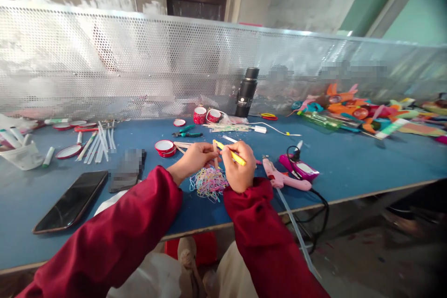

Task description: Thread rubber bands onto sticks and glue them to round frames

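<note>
Between the fingers of my left hand [197, 158] is a flat wooden craft stick [215, 156], held upright. My right hand [240, 167] grips a yellow marker [239, 158], its tip close to the upper part of the stick; whether it touches I cannot tell. Below both hands lies a tangled pile of pastel strings [208, 182]. More wooden sticks [181, 145] lie just beyond my left hand, beside stacked red-rimmed lids [165, 147]. To the right of my right hand rests a pink glue gun [279, 177] with a clear glue stick [295, 223] in its back.
Two phones lie at left, one a black phone [71, 202]. Pliers [186, 133], red tins [199, 115] and a black bottle [247, 93] stand or lie toward the mesh panel [139, 56]. Glue sticks [99, 144] lie left; colourful crafts [356, 109] crowd the far right.
</note>
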Demonstrator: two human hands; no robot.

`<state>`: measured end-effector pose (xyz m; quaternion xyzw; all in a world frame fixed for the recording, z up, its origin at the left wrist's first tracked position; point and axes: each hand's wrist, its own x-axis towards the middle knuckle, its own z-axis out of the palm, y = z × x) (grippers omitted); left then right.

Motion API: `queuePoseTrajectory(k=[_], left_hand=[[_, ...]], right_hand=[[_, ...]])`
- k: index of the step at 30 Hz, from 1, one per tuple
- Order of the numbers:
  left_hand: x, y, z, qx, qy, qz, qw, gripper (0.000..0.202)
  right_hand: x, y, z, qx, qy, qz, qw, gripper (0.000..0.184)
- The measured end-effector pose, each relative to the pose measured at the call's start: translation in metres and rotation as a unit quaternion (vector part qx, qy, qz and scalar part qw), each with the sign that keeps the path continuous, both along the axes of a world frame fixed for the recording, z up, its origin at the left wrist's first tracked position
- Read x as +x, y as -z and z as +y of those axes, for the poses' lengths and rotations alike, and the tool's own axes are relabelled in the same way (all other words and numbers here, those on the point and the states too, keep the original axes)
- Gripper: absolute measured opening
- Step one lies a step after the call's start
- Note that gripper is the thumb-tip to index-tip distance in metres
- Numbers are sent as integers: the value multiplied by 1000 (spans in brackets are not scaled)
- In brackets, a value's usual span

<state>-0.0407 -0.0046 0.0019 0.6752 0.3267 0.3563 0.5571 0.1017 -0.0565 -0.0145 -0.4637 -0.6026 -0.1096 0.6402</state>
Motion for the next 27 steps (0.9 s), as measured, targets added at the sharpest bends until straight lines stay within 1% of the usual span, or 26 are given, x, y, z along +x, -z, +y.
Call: queuePoseTrajectory(k=[6, 11, 16, 22, 27], left_hand=[[0, -1, -1, -17, -5, -8, 1000, 28], [1, -3, -2, -17, -8, -12, 1000, 31], [0, -4, -2, -24, -4, -13, 1000, 33], [-1, -4, -3, -2, -15, 3, 1000, 36], [-1, -5, -3, -4, -21, 8, 1000, 36]], right_hand=[[0, -1, -1, 13, 12, 1, 1000, 13], [0, 0, -1, 12, 6, -12, 1000, 12], [1, 0, -1, 23, 21, -6, 999, 13], [0, -1, -1, 21, 19, -37, 999, 11], [0, -1, -1, 38, 34, -27, 998, 12]])
